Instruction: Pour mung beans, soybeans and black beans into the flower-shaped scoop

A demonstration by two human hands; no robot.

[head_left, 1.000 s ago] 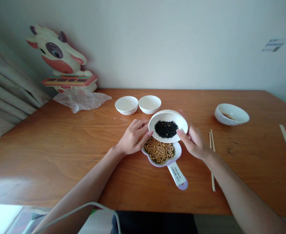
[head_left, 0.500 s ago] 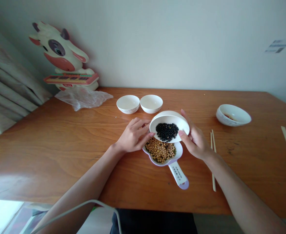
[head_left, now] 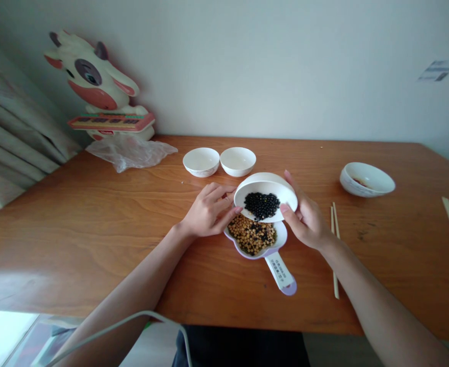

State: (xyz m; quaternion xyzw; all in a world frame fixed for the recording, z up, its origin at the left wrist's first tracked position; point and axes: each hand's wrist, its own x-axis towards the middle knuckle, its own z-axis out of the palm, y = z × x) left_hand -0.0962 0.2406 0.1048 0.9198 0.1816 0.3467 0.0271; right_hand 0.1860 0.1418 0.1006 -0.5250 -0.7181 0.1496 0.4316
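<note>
My right hand [head_left: 306, 219] grips a tilted white bowl [head_left: 265, 179] by its right side, thumb at the rim. Black beans [head_left: 263, 205] lie in that bowl against its lowered edge. On the bowl's left side is my left hand [head_left: 211, 210], its thumb at the rim and its other fingertips partly hidden behind. Directly below the bowl, a white and lilac scoop [head_left: 281, 272] rests on the table, its printed handle pointing toward me. Yellow soybeans [head_left: 249, 237] fill it, with black beans scattered among them and small greenish ones near the edge.
Two white bowls [head_left: 200, 162] stand side by side behind my hands. Another bowl [head_left: 367, 179], with something reddish inside, is at the right. Chopsticks [head_left: 335, 255] lie beside my right forearm. A plastic bag [head_left: 132, 155] and a cow toy keyboard [head_left: 109, 120] occupy the back left.
More black beans have dropped from the tilted bowl onto the soybeans in the scoop. Both hands hold nearly the same position.
</note>
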